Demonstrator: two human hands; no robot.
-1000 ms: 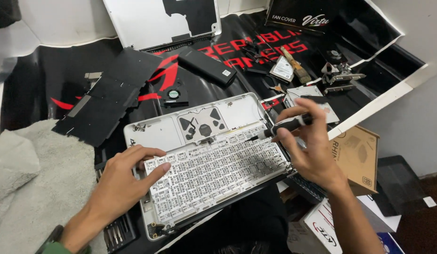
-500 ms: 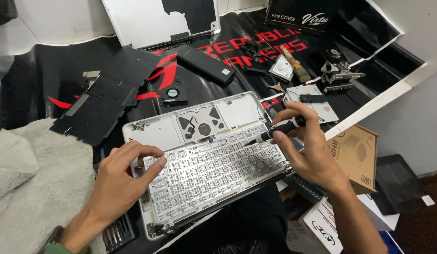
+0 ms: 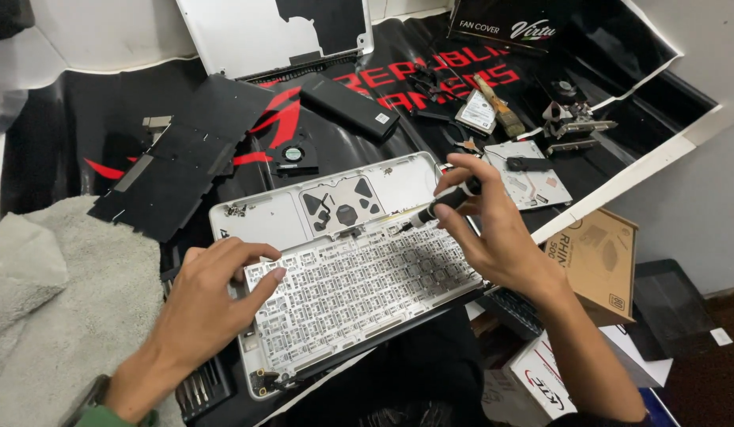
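A person's two hands work over a stripped laptop top case (image 3: 335, 261) lying inside-up on a desk covered by a black mat with red lettering (image 3: 319, 91). The right hand (image 3: 489, 229) is clamped on a small black-handled screwdriver (image 3: 442, 203), thumb and fingers pinched round the grip, its tip angled down and to the left so that it meets the case at the upper edge of the keyboard backplate (image 3: 359, 289), just right of the trackpad underside (image 3: 341, 205). The left hand (image 3: 209, 296) holds nothing: its fingers are spread and curled, pressing on the left end of the backplate to steady it. The case's long axis runs from lower left to upper right, slightly tilted, with the two hands at opposite ends and the right hand the nearer to the screw line. The case is pale silver, the backplate a grid of small cells with many tiny holes (some screws appear clustered at its upper left corner). Around it lie a black insulating sheet (image 3: 177, 162), a small round fan (image 3: 294, 154), a black rectangular battery pack (image 3: 349, 107), a white bottom cover (image 3: 276, 32), a brush (image 3: 500, 107) and a brown cardboard box (image 3: 600, 261), with a grey towel (image 3: 58, 308) at the left
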